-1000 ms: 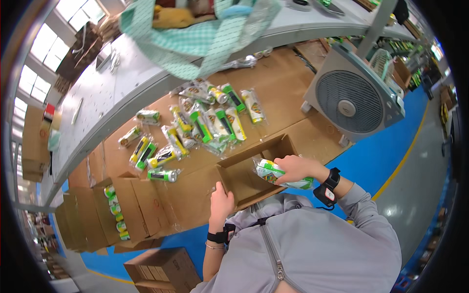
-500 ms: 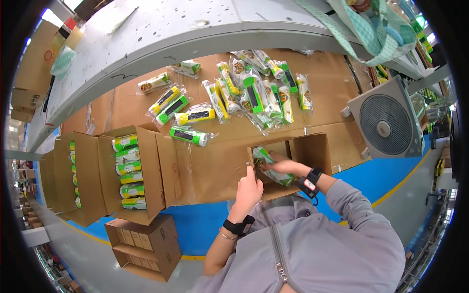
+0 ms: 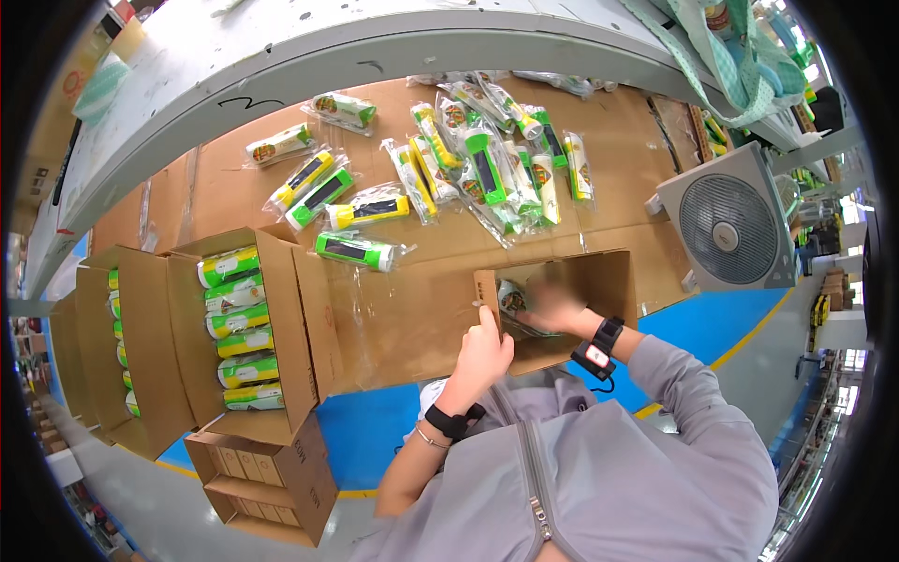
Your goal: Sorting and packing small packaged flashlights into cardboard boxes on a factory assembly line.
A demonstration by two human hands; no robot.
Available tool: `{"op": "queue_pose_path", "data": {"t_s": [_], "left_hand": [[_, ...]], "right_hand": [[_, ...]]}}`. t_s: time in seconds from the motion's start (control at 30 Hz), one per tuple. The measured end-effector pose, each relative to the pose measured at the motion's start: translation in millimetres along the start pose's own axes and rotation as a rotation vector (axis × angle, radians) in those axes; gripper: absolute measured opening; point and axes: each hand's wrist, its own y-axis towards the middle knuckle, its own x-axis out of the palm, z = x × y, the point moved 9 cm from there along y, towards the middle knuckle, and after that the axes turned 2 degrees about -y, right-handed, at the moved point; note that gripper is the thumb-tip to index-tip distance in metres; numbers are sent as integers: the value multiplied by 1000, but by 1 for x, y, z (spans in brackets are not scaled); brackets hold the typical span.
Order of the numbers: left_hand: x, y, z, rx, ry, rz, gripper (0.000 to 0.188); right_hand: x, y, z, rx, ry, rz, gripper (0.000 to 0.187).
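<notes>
An open cardboard carton (image 3: 613, 281) stands in front of me at the table's near edge. My left hand (image 3: 484, 356) grips its left wall, index finger pointing up along the cardboard. Inside the carton is my right hand (image 3: 554, 307), smeared by motion, so its fingers cannot be made out. Partly under that hand lies a bagged flashlight (image 3: 511, 298), mostly hidden. Beyond the carton, several green and yellow flashlights (image 3: 483, 167) in clear bags are heaped on the table. Another green-and-white flashlight (image 3: 354, 251) lies nearer, left of the carton.
To the left, a carton (image 3: 304, 328) holds a column of flashlights, with another filled carton (image 3: 154, 365) beside it. Below them sits a carton of small boxes (image 3: 314, 482). A grey fan (image 3: 735, 225) stands at right. A white shelf (image 3: 393, 47) spans the far side.
My right hand has gone deeper into the carton with the flashlight, which is now mostly covered. My left hand stays on the carton's wall. The view has shifted slightly.
</notes>
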Motion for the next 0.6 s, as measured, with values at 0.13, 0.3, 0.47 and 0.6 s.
{"op": "queue_pose_path", "data": {"t_s": [0.13, 0.3, 0.47, 0.6], "left_hand": [[8, 4, -2, -10, -10, -62, 44], [12, 1, 3, -14, -15, -114, 48], [6, -2, 1, -29, -30, -121, 50], [3, -13, -8, -13, -67, -85, 49]], "right_hand": [[46, -10, -14, -116, -425, 15, 96], [68, 25, 3, -56, -382, -34, 71], [60, 29, 19, -141, -183, -238, 67], [47, 5, 36, 97, 293, -584, 48]]}}
